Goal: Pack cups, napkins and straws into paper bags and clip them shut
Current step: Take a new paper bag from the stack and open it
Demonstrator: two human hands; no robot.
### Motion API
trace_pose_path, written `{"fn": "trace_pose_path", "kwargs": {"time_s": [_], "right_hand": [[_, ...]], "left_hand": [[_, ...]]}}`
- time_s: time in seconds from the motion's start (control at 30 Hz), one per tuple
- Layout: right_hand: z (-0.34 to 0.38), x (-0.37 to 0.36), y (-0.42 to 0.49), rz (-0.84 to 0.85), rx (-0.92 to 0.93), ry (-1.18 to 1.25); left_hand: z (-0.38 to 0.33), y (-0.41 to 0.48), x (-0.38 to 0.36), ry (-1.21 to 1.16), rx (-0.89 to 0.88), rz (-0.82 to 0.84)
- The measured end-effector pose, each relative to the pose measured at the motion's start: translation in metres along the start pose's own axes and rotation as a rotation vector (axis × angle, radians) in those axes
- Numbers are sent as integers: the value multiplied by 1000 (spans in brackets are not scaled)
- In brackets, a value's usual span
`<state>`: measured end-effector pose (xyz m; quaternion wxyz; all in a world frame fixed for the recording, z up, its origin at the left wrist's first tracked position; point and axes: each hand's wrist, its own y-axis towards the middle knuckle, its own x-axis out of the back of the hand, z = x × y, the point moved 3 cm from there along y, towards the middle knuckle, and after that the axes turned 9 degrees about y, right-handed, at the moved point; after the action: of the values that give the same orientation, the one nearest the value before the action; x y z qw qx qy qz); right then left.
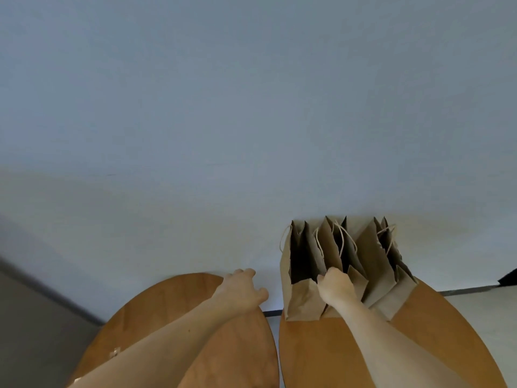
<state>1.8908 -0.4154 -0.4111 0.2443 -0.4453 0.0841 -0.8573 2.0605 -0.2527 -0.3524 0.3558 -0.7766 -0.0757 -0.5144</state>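
Three brown paper bags with twine handles stand open in a row at the far edge of the right round wooden table (419,345), against the wall. The leftmost bag (299,301) gapes widest, the middle bag (361,261) and right bag (397,289) lean beside it. My right hand (337,287) grips the top edge between the leftmost and middle bags. My left hand (243,289) hovers over the far edge of the left table (167,303), fingers relaxed, holding nothing. No cups, napkins or straws show.
A pale wall (251,107) fills the upper view right behind the tables. A narrow gap separates the two round tables. A small pale object (114,352) lies on the left table by my forearm. Grey floor lies at the left.
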Motion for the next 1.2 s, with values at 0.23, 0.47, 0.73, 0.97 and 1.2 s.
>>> {"fn": "trace_pose_path", "kwargs": {"time_s": [0.23,0.47,0.73,0.97,1.2], "right_hand": [[9,-1,-4,-34,87,-89],[45,-19,-47,-62,242,-96],[109,-95,-130,43,409,-24],[118,-190,-198,141,358,-9],[112,-241,-234,314,205,-297]], "left_hand": [[21,1,-6,4,18,13],[52,-16,2,-113,51,-44],[135,-44,-14,-283,150,-28],[252,-82,-60,-358,318,-41],[292,-122,-111,-352,270,92]]}}
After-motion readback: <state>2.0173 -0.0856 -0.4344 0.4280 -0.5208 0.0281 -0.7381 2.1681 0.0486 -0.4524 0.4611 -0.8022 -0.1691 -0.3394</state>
